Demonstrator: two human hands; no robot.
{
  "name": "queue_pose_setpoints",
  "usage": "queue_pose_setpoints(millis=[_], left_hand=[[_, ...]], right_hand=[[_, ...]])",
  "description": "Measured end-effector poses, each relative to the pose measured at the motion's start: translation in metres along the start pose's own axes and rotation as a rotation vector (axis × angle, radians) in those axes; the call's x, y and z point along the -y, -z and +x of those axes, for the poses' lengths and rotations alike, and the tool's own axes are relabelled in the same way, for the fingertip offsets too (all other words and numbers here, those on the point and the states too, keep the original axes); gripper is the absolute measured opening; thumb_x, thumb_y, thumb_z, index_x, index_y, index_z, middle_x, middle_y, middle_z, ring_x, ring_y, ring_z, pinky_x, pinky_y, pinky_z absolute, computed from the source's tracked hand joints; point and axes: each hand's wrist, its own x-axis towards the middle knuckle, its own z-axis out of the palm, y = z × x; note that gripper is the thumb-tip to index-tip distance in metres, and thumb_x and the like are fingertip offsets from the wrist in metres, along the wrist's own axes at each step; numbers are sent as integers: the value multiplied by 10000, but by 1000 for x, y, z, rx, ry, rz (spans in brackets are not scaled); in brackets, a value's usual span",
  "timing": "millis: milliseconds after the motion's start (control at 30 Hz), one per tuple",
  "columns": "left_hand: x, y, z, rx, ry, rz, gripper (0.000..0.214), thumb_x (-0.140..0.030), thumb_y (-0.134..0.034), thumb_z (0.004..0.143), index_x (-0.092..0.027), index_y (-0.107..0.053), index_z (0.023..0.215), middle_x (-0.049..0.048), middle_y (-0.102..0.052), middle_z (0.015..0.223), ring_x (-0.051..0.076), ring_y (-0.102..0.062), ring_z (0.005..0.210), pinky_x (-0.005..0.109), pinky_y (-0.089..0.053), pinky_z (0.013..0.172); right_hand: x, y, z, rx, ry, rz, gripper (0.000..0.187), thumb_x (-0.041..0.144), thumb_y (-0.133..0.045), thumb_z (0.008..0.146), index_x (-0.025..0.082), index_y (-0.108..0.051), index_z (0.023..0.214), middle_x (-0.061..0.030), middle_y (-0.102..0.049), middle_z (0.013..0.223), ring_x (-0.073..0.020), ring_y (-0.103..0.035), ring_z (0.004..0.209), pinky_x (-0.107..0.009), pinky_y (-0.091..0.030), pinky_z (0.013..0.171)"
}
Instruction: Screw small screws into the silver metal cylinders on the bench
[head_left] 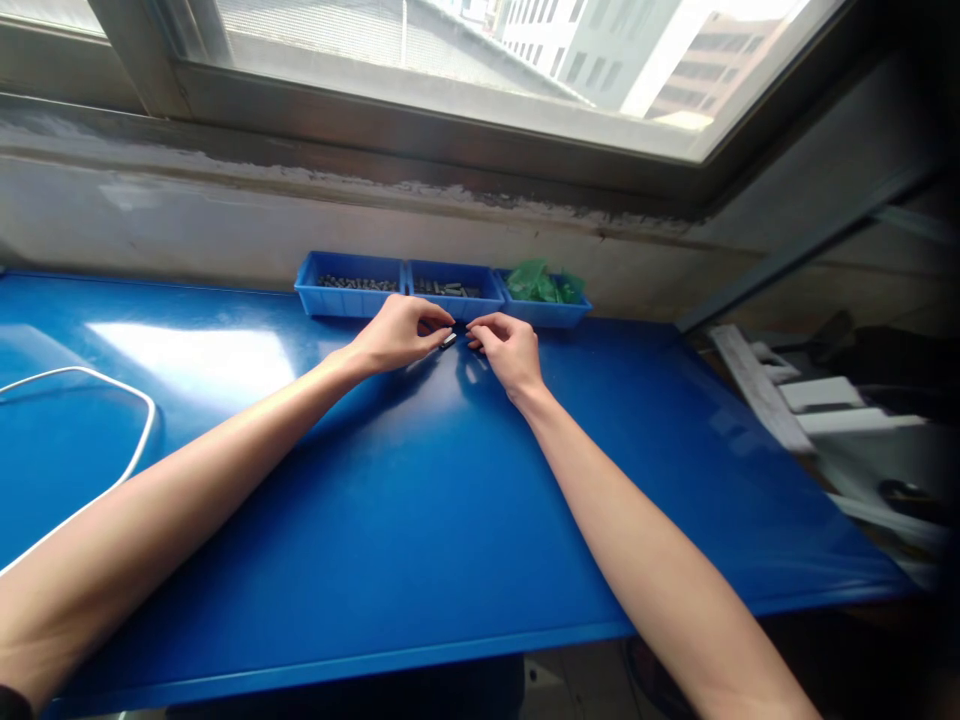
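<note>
Status (est.): work in progress; 1 small piece [448, 341] is out, many loose pcs. [360, 284] are left in the bins [349, 304], qty. done unclear. Pos.: our L hand [397, 332] pinches the small piece at its thumb tip, just L of our R hand [514, 355], bins just beyond both. R fingertips are drawn close; we can't tell if they hold anything.

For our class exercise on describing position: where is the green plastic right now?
In the head view, the green plastic sits right of centre in the rightmost blue bin, just beyond the right hand.
</note>
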Motion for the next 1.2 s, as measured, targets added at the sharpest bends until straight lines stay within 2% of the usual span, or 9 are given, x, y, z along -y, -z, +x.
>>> queue_pose_setpoints(millis=[100,167,400,633,767,900,1067,1200], left_hand=[[6,-2,-2,136,-155,187,299,-312,-657,883,-174,-803,1103,101,-774,1158,249,-724,1063,307,-518,968],[8,-1,-2,183,-196,247,287,-286,-652,890,-186,-797,1116,99,-769,1168,252,-718,1078,305,-508,972],[10,-3,-2,148,-228,289,251,-205,-581,907,-189,-782,1056,89,-761,1009,216,-706,915,275,-502,807],[15,-5,-3,124,-227,247,340,-242,-500,956,-179,-757,1169,112,-713,1110,223,-689,972,297,-508,872],[12,-7,-1,45,-135,155,311,-241,-499,956,-157,-765,1094,111,-729,1056,214,-686,952,291,-496,859],[7,-8,3,-32,71,-45,280,-296,-508,970,-158,-740,1046,77,-749,925,187,-681,861,263,-486,770],[6,-5,6,7,273,-390,407,-530,-669,879,-127,-727,858,74,-720,778,148,-611,681,252,-468,652],[3,-2,4,62,361,-519,489,-593,-748,795,-107,-704,751,39,-647,656,107,-536,598,239,-418,608]], right_hand=[[-1,0,0,-2,3,-8,183,290,-607,784,193,-758,817,-34,-776,805,-190,-735,713,-310,-576,755],[-1,0,0,-3,2,-20,186,297,-608,788,193,-758,820,-35,-775,802,-189,-735,715,-313,-575,763],[-1,-1,1,-8,-15,17,180,292,-611,782,191,-757,817,-35,-779,815,-176,-725,700,-309,-585,764],[-4,-1,3,-26,-11,55,176,286,-617,779,193,-760,823,-27,-769,786,-165,-716,678,-294,-581,726],[-4,-1,3,-18,-25,49,181,294,-612,781,194,-756,830,-23,-768,782,-162,-717,682,-293,-587,740],[-3,-1,2,-21,-25,48,180,292,-616,777,193,-758,821,-24,-770,779,-165,-720,682,-291,-585,735],[-2,-1,2,-13,-35,52,179,298,-622,778,191,-759,818,-25,-774,792,-162,-720,682,-284,-579,734],[-2,-1,2,-8,-26,46,179,295,-622,782,189,-760,821,-29,-774,792,-163,-719,680,-279,-569,728]])
